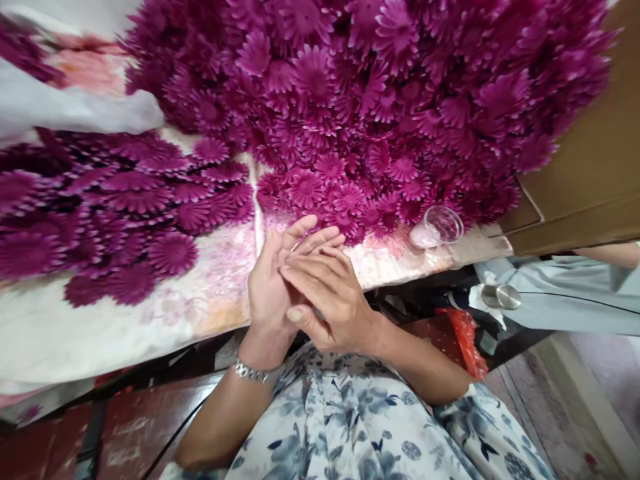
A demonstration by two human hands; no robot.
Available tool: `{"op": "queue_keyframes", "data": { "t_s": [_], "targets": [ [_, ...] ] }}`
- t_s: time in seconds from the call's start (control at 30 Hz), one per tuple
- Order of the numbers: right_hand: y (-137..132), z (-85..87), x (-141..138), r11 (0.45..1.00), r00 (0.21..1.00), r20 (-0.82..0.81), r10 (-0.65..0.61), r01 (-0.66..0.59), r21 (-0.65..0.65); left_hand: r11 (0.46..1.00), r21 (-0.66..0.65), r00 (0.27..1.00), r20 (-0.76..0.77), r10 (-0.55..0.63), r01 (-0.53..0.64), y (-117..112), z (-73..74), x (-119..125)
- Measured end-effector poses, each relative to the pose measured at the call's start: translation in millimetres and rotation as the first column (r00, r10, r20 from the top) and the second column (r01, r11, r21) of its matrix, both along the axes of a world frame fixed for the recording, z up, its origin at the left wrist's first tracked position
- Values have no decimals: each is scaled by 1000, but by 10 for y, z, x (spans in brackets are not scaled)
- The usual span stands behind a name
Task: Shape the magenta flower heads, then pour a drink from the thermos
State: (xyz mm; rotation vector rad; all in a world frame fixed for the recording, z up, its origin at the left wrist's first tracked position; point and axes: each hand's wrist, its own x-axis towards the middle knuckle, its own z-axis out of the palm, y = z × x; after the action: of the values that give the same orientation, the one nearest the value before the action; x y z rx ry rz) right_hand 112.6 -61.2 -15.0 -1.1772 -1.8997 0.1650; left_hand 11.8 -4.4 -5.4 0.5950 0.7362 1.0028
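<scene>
Left hand (270, 283): held low in the centre of the frame, palm turned up, fingers released and stretched toward the flowers; a metal-link band (251, 371) is worn at the wrist.
Right hand (333, 297): and this one is laid across the left, fingers extended, slightly bent and unclenched, thumb kept apart; whatever lies between the palms is hidden.
Large flower heap (320, 87): the whole top centre is filled with it, purple heads piled thick, its lower edge seen just beyond the fingertips.
Smaller flower heap (125, 200): over to the left of the frame, more purple heads are spread, overlapping, down to the table's near side.
Tablecloth (100, 340): printed in pale flowers, it is seen between the heaps and along the front edge.
Clear cup (450, 223): spotted right of centre, set beside the large heap, something whitish seen within.
Upper left: a white covering (75, 107) is draped above the smaller heap.
Right side: a cardboard box (590, 160) is placed against the flowers; below it, a metal cylinder (501, 296) is seen by grey cloth (570, 293), and a red bag (467, 340) is glimpsed lower down.
</scene>
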Motion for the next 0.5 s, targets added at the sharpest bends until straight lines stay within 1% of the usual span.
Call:
{"op": "queue_keyframes", "data": {
  "t_s": [0.03, 0.07, 0.13, 0.17, 0.2, 0.27, 0.3, 0.33, 0.37, 0.4, 0.43, 0.47, 0.5],
  "targets": [
    [-16, -8, -45, 999, 999, 10, 36, -36, 6, 998, -63, 998, 54, 13, -9, 26, 12, -17],
    [-25, -3, -64, 997, 997, -3, 72, -72, -1, 995, -92, 994, 89, 56, -48, 53, 13, -43],
    [16, 44, -51, 993, 990, -77, 115, -117, -27, 990, -84, 983, 139, 122, -111, 87, -1, -97],
    [70, 80, -42, 994, 988, -119, 96, -101, -32, 990, -69, 980, 153, 131, -122, 86, -8, -112],
    [142, 115, -46, 998, 988, -147, 48, -53, -29, 992, -55, 979, 161, 121, -114, 72, -13, -114],
    [302, 162, -118, 996, 986, -142, -85, 83, -18, 994, -53, 983, 152, 100, -93, 6, -14, -81],
    [366, 164, -186, 991, 986, -100, -133, 132, -14, 996, -31, 986, 140, 93, -89, -41, -14, -54],
    [410, 150, -269, 988, 987, -37, -153, 152, -37, 996, 2, 988, 125, 91, -92, -93, -17, -27],
    [428, 122, -358, 986, 990, 36, -139, 142, -84, 992, 59, 988, 110, 107, -114, -146, -24, -3],
    [421, 88, -447, 985, 990, 87, -114, 123, -118, 978, 134, 984, 104, 145, -159, -197, -36, 15],
    [396, 55, -527, 986, 990, 126, -69, 87, -146, 952, 221, 975, 106, 193, -212, -241, -49, 29],
    [363, 30, -595, 985, 988, 155, -16, 43, -168, 895, 309, 946, 130, 296, -322, -278, -61, 39],
    [333, 19, -644, 983, 984, 174, 29, 3, -182, 834, 365, 910, 171, 377, -414, -304, -66, 47]
  ]
}}
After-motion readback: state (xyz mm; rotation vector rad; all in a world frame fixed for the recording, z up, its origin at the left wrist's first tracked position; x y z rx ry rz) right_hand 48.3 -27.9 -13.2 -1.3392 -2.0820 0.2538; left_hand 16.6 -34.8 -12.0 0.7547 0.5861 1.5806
